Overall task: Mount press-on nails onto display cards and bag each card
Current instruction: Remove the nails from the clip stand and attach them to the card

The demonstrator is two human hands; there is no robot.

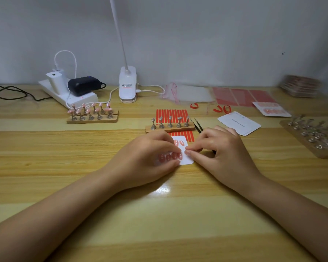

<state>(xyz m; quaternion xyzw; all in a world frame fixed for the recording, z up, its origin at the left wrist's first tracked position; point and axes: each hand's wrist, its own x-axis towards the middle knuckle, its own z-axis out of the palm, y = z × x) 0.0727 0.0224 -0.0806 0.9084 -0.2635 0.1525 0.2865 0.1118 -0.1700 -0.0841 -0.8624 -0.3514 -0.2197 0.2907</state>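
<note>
A white display card point(186, 159) lies on the wooden table at centre, carrying several pink press-on nails point(173, 155) in a lower row and two more point(179, 142) near its top. My left hand point(146, 157) grips the card's left side, fingers curled over its top and thumb at the lower edge. My right hand point(222, 150) holds black tweezers point(198, 126) in its curled fingers while two fingertips press on the card's right edge. Just behind stands a wooden holder with bare metal nail stands point(169, 124).
A red-striped adhesive sheet point(171, 114) lies under the holder. Back left sits a stand of pink nails point(92, 112), a power strip point(68, 91) and a lamp base point(127, 86). Right: blank cards point(239, 122), clear bags point(189, 93), red sheets point(242, 96), a bagged card point(271, 109), another stand point(311, 135).
</note>
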